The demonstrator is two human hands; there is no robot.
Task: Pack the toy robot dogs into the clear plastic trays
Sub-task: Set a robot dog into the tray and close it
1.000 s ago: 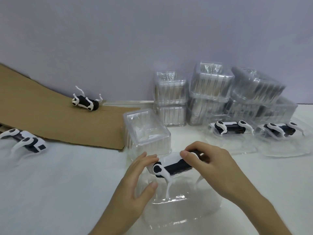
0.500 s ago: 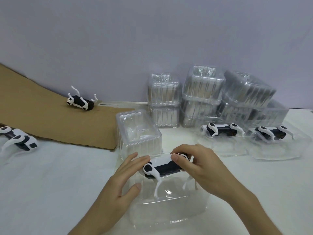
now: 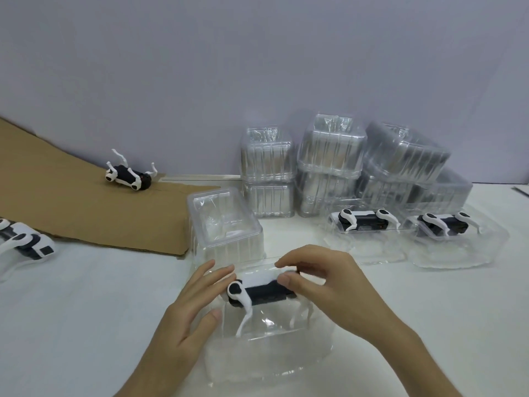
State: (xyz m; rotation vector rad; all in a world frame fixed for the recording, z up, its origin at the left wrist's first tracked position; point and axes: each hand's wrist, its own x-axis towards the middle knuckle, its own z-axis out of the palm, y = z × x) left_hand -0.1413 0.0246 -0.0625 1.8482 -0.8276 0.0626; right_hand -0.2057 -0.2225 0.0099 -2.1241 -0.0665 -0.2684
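White tabletop fills the lower frame, and a clear tray sits at bottom centre. Our right hand pinches the toy robot dog by its back, while our left hand lays straight fingers against its head end. The dog now sits lower than a second ago, legs inside the tray. Farther right, two packed dogs lie before stacked trays.

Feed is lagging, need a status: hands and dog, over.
Hands: right hand pinches toy dog; left hand touches its other end. Legs down inside near tray. Nothing blocking.
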